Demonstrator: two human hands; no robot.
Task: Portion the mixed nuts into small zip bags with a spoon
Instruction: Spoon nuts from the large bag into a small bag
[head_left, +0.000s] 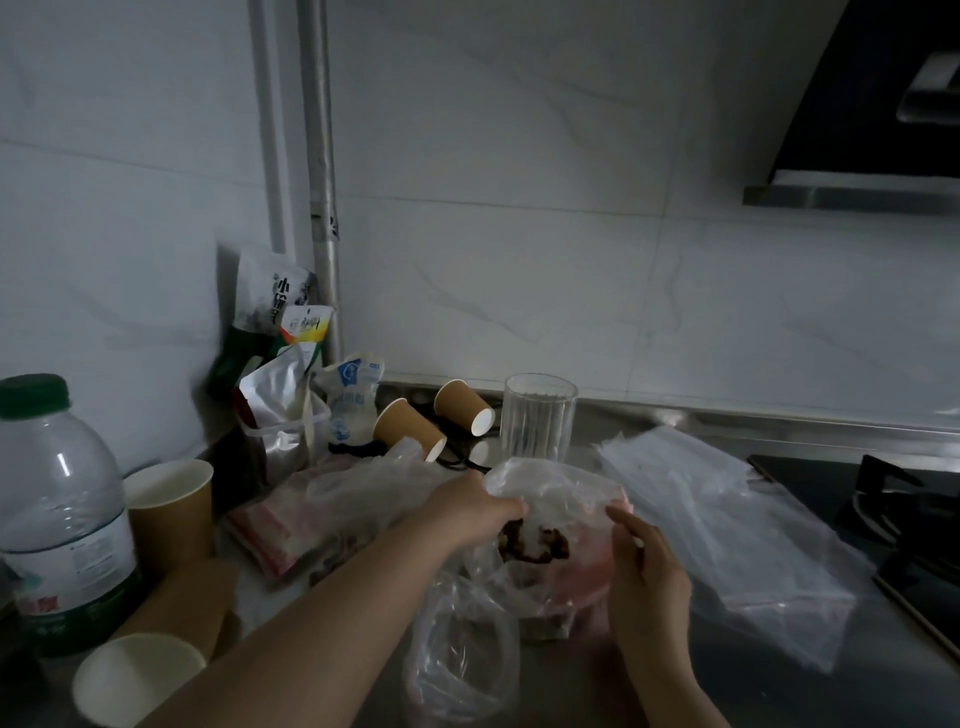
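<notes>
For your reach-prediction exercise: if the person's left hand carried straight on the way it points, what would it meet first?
The left hand points right, gripping the crinkled clear plastic bag of dark nuts. Beyond that bag, probably the right hand; depth is unclear.

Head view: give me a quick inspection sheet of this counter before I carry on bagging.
Surface: steel counter, dim light.
Job's things: nut bag open, dark pieces inside; stack of zip bags to its right; spoon not seen.
Clutter: paper cups, glass, water bottle, food packets.
Hands: left hand and right hand hold the nut bag's mouth.
Cables: dark cord behind the cups.
Surroundings: tiled wall, hob, hood.
</notes>
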